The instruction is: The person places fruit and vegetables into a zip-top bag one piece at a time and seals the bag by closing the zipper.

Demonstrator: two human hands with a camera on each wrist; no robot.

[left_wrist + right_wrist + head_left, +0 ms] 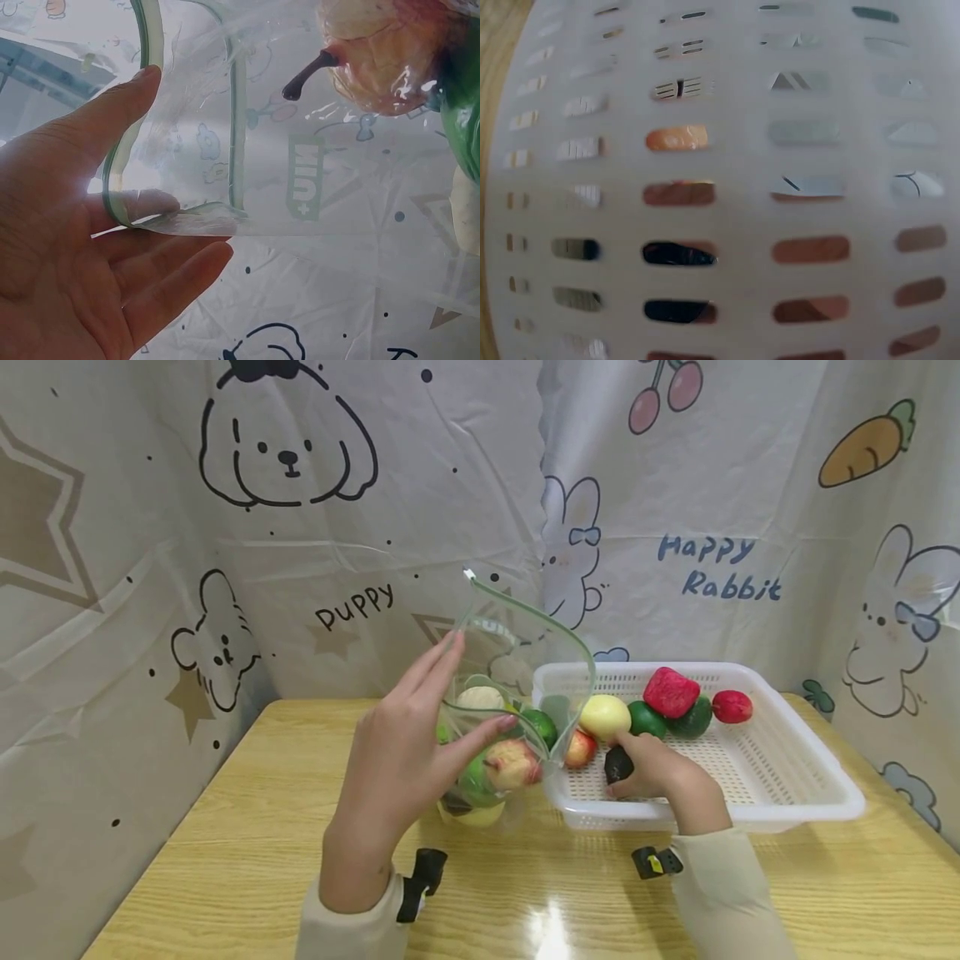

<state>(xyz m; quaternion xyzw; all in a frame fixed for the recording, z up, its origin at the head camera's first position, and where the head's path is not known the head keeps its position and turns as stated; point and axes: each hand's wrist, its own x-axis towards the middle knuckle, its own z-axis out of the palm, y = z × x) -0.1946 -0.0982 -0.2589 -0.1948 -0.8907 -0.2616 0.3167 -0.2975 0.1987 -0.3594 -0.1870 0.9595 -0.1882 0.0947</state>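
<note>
In the head view, my left hand holds the mouth of a clear zip bag with a green rim, thumb and fingers spread apart along it. The left wrist view shows the thumb against the rim. Inside the bag are a red-yellow fruit with a stem, a green fruit and other pieces. Inside the white basket, my right hand pinches a black fruit-like piece. The basket's slotted wall hides most of that hand in the right wrist view.
Beside the right hand in the basket lie a yellow fruit, a red-yellow fruit, dark green pieces, a bumpy red piece and a small red one. A wooden table bears everything; printed curtains hang behind.
</note>
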